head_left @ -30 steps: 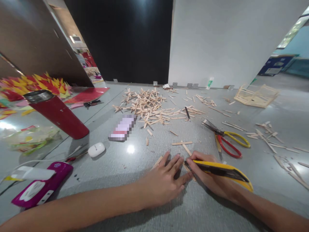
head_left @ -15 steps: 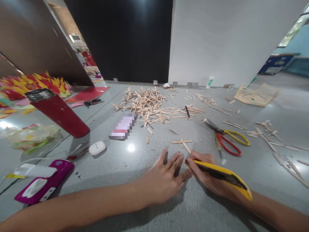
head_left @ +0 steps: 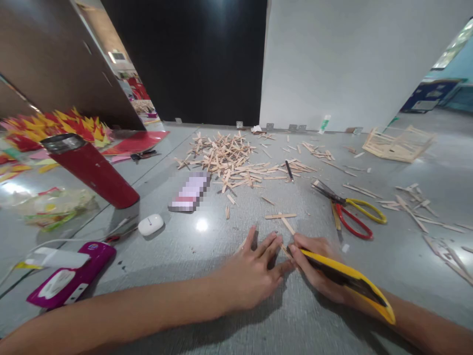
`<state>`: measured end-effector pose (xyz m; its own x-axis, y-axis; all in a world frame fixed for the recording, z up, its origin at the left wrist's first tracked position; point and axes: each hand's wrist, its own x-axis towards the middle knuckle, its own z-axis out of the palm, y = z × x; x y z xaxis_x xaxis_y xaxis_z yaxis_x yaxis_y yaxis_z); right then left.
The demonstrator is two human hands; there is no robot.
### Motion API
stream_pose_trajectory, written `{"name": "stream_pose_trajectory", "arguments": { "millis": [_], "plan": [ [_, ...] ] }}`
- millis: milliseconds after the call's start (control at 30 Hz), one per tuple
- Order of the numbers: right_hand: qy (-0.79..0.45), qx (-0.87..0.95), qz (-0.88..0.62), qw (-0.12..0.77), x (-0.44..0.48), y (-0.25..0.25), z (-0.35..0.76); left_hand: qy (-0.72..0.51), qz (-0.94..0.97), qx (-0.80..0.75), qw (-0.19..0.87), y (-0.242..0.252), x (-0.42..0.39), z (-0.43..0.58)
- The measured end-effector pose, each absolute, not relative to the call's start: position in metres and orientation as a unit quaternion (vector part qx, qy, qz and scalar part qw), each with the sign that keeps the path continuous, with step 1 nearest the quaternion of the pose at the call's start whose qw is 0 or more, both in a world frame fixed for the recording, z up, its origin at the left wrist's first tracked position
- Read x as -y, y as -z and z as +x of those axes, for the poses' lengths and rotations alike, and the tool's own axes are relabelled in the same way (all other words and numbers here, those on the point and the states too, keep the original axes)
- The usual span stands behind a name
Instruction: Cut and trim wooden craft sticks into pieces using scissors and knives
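Note:
My right hand (head_left: 318, 266) is closed round a yellow and black utility knife (head_left: 345, 270), its handle slanting back towards my forearm. The knife's front end lies over a narrow wooden craft stick (head_left: 285, 250) between my two hands. My left hand (head_left: 254, 273) lies flat with fingers spread, its fingertips at that stick and pressing towards the surface. Part of another pale stick shows beside its index finger. Just beyond my hands, one craft stick (head_left: 273, 216) lies crosswise, touching the end of a slanted one (head_left: 287, 225). The blade itself is too small to make out.
Scissors (head_left: 343, 202) with red and yellow handles lie to the right. A heap of craft sticks (head_left: 221, 155) spreads ahead, with a phone (head_left: 190, 192), white mouse (head_left: 151, 225), red flask (head_left: 94, 172) and purple power strip (head_left: 72, 276) leftward. A stick frame (head_left: 399, 144) stands far right.
The knife's rear end has swung slightly down and to the right in my right hand. My left hand stays on the stick. The view has shifted a little.

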<state>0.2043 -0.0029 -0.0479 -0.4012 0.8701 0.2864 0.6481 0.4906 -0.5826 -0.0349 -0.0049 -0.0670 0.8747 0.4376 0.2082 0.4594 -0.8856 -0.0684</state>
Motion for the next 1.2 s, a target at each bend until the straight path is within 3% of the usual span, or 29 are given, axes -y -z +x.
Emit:
{"name": "stream_pose_trajectory", "arguments": {
  "millis": [1200],
  "plan": [
    [-0.288, 0.748, -0.5, 0.327, 0.003, 0.047, 0.211, 0.129, -0.963, 0.211, 0.105, 0.071, 0.003, -0.038]
  ]
}}
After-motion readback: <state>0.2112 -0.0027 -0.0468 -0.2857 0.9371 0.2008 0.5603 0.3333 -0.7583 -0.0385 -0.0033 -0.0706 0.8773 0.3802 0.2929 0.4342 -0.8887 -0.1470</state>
